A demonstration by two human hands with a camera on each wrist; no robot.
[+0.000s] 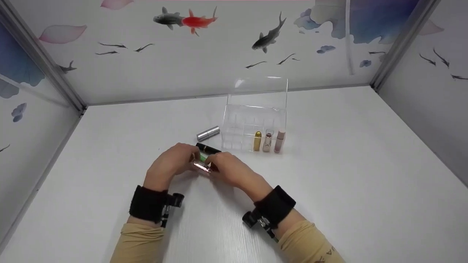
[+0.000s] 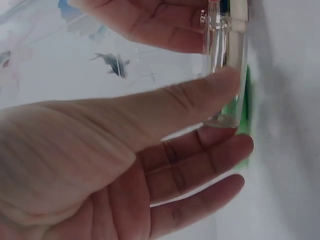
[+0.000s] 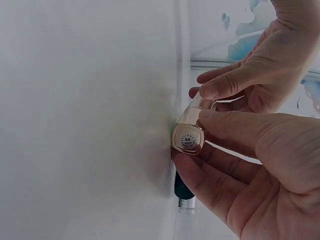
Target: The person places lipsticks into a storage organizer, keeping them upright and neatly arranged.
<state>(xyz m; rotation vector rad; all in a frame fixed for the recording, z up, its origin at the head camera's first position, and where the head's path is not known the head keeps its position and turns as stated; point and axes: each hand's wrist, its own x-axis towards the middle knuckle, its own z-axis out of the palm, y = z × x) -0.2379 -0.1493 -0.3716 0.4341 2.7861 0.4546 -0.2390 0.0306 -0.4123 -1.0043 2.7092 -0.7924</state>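
Between both hands is a lipstick (image 1: 202, 167) with a clear cap and a shiny pale-gold base; its end label reads 04 in the right wrist view. My left hand (image 1: 175, 160) pinches the clear cap end (image 2: 222, 117) between thumb and fingers. The base end (image 3: 189, 139) is gripped by my right hand (image 1: 232, 170), thumb on its side. Just behind the lipstick, a green item (image 1: 203, 158) shows partly, mostly hidden by the hands. A black tube (image 1: 207, 148) lies beyond the fingers, and a silver tube (image 1: 208, 133) lies farther back.
A clear divided organizer box (image 1: 234, 126) with a raised lid stands at the back of the white table (image 1: 347, 164). In its front right compartments stand a gold tube (image 1: 257, 141), a clear-capped lipstick (image 1: 267, 141) and a pink lip gloss (image 1: 279, 141). Printed panels enclose the table.
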